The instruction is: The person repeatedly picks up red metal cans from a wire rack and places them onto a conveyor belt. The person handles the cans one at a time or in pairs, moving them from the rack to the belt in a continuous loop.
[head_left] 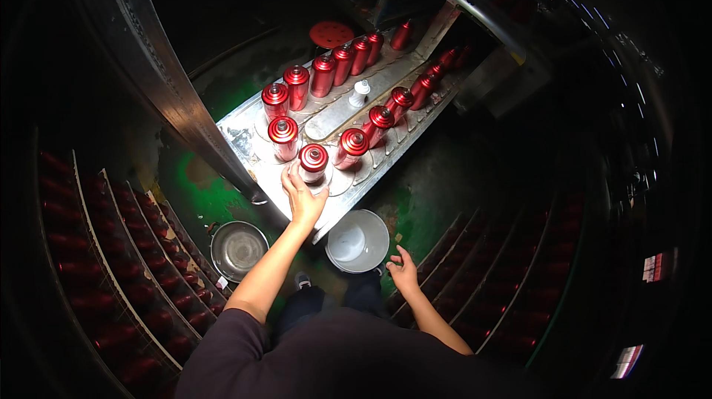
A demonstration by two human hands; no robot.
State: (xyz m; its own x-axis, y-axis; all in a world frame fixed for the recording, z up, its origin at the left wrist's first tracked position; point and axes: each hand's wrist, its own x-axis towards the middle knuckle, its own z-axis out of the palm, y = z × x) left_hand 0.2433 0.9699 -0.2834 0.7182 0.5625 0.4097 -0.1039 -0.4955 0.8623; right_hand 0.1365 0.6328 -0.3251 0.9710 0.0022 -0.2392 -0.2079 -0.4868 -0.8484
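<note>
Two bare arms reaching forward, left hand [302, 199] outstretched, fingers touching red can [314, 163] at metal conveyor's [245, 139] near edge, right hand [404, 271] lowered, fingers spread, holding nothing

Two small labels show in the dark at far right: a red-and-white label [657, 266], and lower, a slanted white-and-red strip [627, 361].
</note>
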